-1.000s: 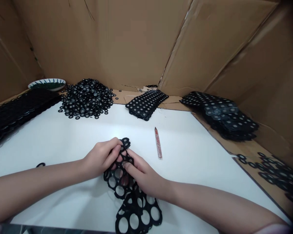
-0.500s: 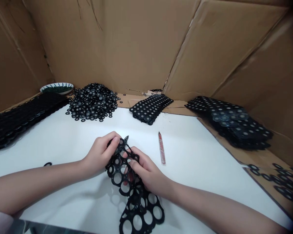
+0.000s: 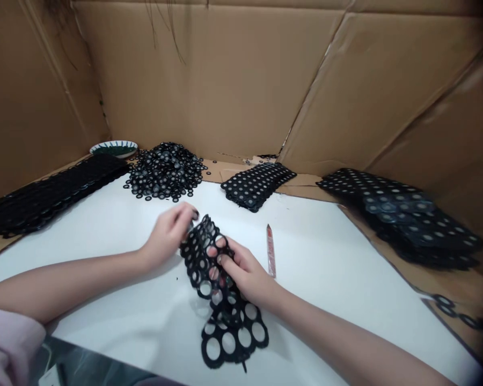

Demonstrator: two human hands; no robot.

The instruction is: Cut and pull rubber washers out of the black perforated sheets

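A black mesh strip of joined rings [image 3: 204,289] hangs from my right hand [image 3: 247,271], whose thumb and fingers are closed on its right side. Its lower end, with larger rings, rests on the white tabletop near me, and a thin black bit sticks out of the bottom edge. Just left of the strip's upper end is my left hand [image 3: 171,228], fingers pinched together. A small dark piece [image 3: 195,214] shows at its fingertips, too blurred to name. Whether the left hand also touches the strip's edge I cannot tell.
A red-and-clear pen-like stick [image 3: 270,251] lies right of my hands. Behind are a heap of small black rings [image 3: 165,171], a patterned dish [image 3: 113,149] and a stack of ring strips [image 3: 260,185]. More stacks stand left [image 3: 52,193] and right [image 3: 406,220]. Cardboard walls [image 3: 233,75] enclose the table.
My left hand has let go of the strip's upper part and moved slightly up and left. The strip's top now stands freer, still held by my right hand. The view has shifted a little.
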